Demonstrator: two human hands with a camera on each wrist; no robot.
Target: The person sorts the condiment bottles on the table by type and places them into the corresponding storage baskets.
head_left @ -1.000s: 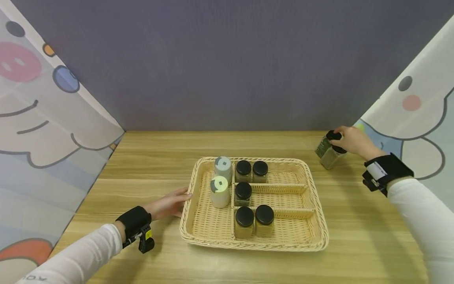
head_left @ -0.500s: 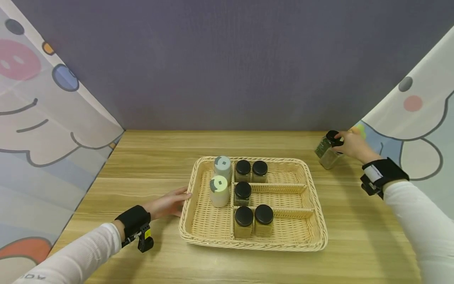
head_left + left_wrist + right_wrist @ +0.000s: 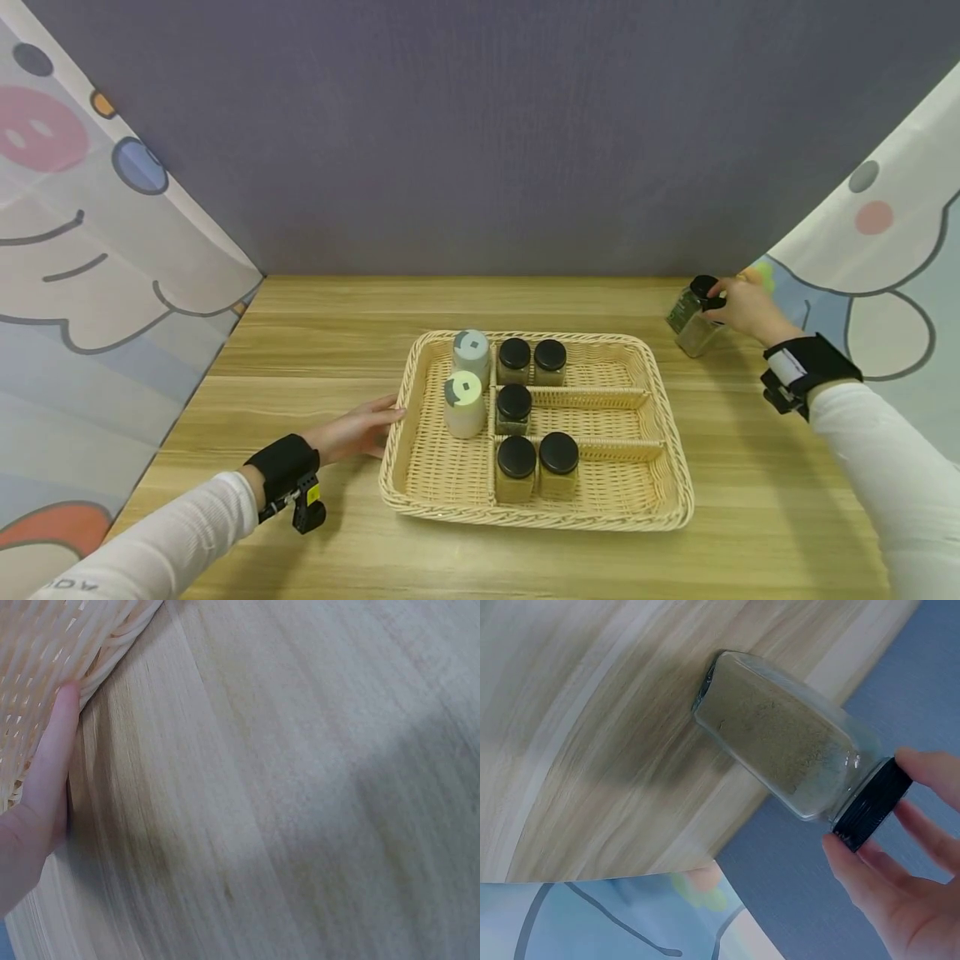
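Observation:
In the head view, my right hand (image 3: 744, 308) pinches the black lid of a clear glass spice jar (image 3: 697, 336) at the table's back right. The right wrist view shows that jar (image 3: 780, 739) holding grey-brown powder, with thumb and fingertips round its lid (image 3: 872, 804). Just behind it stands another black-lidded spice jar (image 3: 683, 310) with a green label. My left hand (image 3: 358, 431) rests against the left side of a wicker basket (image 3: 675, 450). In the left wrist view a straight finger (image 3: 54, 750) touches the basket's woven wall (image 3: 45, 645).
Two pale bottles (image 3: 465, 408) stand in the basket's long left compartment. Several black-lidded jars (image 3: 514, 410) stand in its three right-hand compartments, toward their left ends. A grey wall (image 3: 480, 167) borders the wooden table (image 3: 322, 333) at the back, with cartoon-printed cloths at both sides.
My right hand has shifted slightly forward and left and now pinches the nearer jar's lid, its fingers off the farther jar. The left hand and basket have not visibly moved.

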